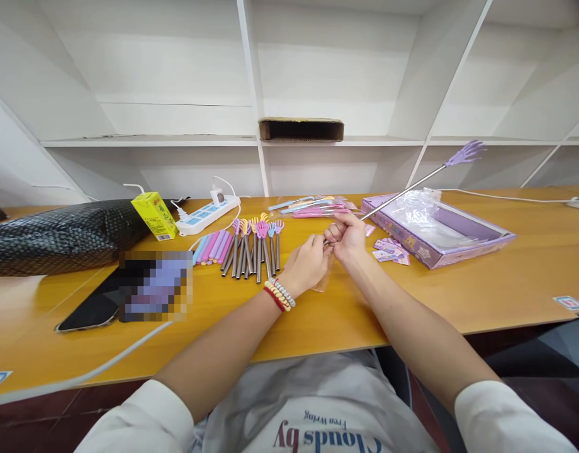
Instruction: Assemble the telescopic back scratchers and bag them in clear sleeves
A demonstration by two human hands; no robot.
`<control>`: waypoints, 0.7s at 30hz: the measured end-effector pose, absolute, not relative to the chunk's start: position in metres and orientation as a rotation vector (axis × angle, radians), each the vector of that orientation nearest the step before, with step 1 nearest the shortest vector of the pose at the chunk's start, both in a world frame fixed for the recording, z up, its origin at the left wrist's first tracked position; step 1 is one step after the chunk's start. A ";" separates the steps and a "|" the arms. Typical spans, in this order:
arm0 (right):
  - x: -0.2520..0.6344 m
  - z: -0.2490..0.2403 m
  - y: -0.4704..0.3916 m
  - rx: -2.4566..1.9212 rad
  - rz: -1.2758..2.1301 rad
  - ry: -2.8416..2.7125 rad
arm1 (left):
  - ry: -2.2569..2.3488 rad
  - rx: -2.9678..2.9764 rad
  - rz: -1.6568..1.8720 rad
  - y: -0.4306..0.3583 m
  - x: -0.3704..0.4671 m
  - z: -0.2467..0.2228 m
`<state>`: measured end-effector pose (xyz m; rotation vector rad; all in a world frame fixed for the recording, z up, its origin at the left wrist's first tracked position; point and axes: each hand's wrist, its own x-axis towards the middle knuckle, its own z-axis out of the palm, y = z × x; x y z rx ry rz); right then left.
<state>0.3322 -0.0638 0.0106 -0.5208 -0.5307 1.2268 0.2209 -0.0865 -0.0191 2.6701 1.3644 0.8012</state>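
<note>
An extended back scratcher [405,190] slants up to the right, with a purple claw head and a thin metal rod. My right hand [348,236] is closed around its lower rod. My left hand [309,261] is closed at the rod's bottom end, close against the right hand; its fingertips are partly hidden. Under the hands lies a clear plastic sleeve [321,284]. To the left are several collapsed back scratchers [254,248] with coloured claws, beside a row of pastel grip tubes [213,247]. Small printed cards [391,250] rest right of my hands.
A purple open box [452,255] holding clear plastic stands at right. Bagged scratchers [313,206] lie behind. On the left are a power strip [208,214], a yellow drink carton [154,216], a black wrapped bundle [67,233], phones [98,299] and a white cable [124,355].
</note>
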 end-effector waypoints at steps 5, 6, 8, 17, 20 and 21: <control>0.334 0.017 -0.064 -0.546 1.263 -0.573 | 1.289 2.611 0.638 -0.078 0.218 -0.009; 0.335 0.018 -0.064 -0.538 1.269 -0.580 | 1.299 2.604 0.636 -0.076 0.218 -0.008; 0.336 0.020 -0.065 -0.517 1.285 -0.600 | 1.324 2.596 0.627 -0.074 0.219 -0.006; 0.337 0.025 -0.071 -0.471 1.297 -0.610 | 1.483 2.620 0.579 -0.084 0.217 -0.005; 0.343 0.025 -0.069 -0.454 1.278 -0.590 | 1.443 2.712 0.768 -0.095 0.219 -0.009; 0.345 0.024 -0.069 -0.456 1.269 -0.584 | 1.419 2.753 0.792 -0.097 0.220 -0.010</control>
